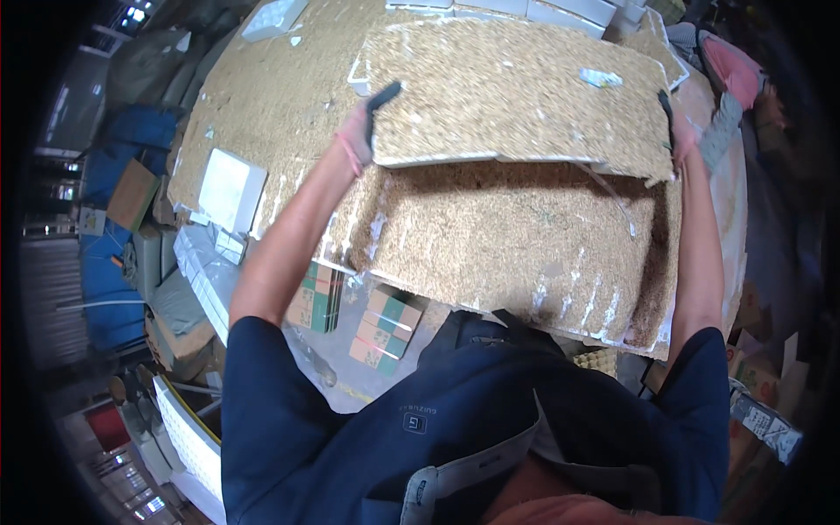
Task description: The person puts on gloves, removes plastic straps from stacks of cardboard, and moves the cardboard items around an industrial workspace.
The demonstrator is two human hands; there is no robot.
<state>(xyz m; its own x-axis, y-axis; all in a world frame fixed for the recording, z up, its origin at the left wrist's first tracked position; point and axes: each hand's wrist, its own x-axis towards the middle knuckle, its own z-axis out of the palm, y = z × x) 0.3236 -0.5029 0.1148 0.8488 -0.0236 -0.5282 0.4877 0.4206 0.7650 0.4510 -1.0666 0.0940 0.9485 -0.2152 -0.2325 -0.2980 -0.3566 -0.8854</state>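
Observation:
A wide husk-covered load [518, 98] with white foam edges along its near side spans the space between my two hands. It looks like foam boxes or trays side by side, though the husks hide their tops. My left hand [359, 131], in a pale glove with dark fingertips, grips its left end. At the right end, my right hand [684, 134] presses on the side, its dark-tipped fingers partly in view. A small crumpled wrapper [600, 77] lies on the load. Below it, loose husks [512, 243] cover the table, and a thin pale strip [613, 203] hangs near the load's front edge.
White foam boxes [492, 8] stand in a row at the far side. Another foam box [230, 187] sits at the table's left edge, and a foam tray [272, 18] lies beyond. Flattened cartons [387, 331] rest on the floor. A co-worker's pink-clad arm [732, 62] is at the upper right.

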